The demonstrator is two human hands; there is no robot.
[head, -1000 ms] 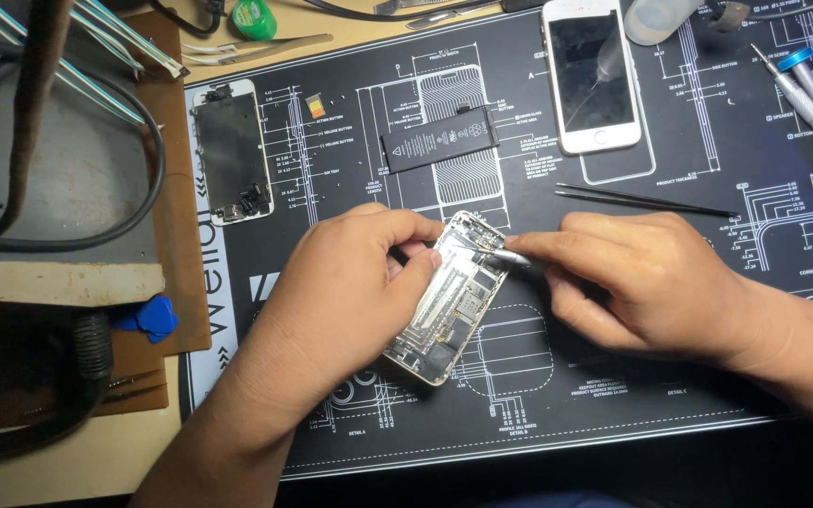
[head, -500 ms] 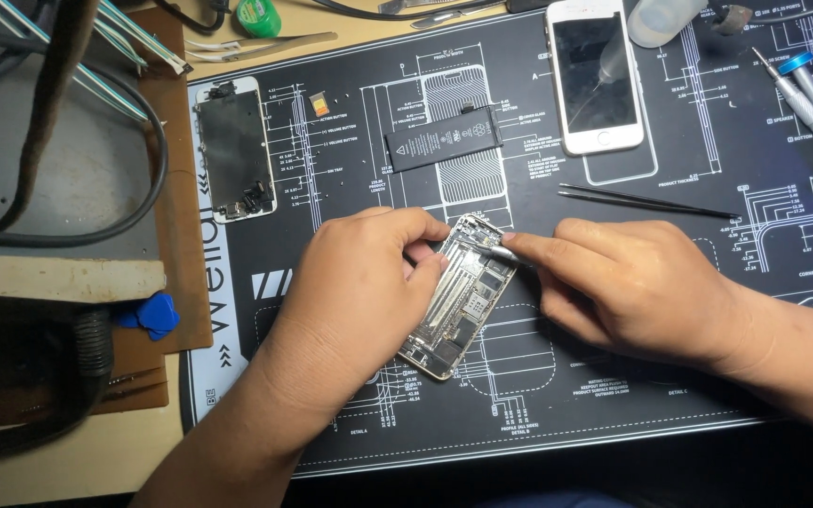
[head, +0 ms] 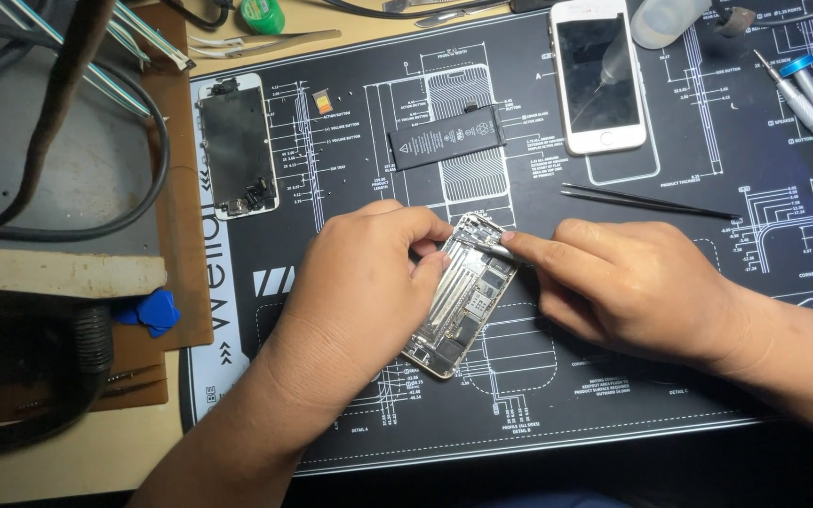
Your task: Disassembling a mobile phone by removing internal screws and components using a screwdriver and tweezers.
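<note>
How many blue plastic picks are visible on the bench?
1. The blue pick lies on the brown board at the left, beside the black repair mat, apart from both hands. Others may be hidden under the clutter.

Warm overhead light, sharp focus, dark corners at left and bottom, glare on white phone point(head: 600, 75)

Mat point(head: 708, 310): black, white schematic linework. Opened phone chassis point(head: 463, 296): silver. Battery point(head: 446, 137): black. Phone point(head: 597, 75): white. Picks point(head: 151, 310): blue.
</note>
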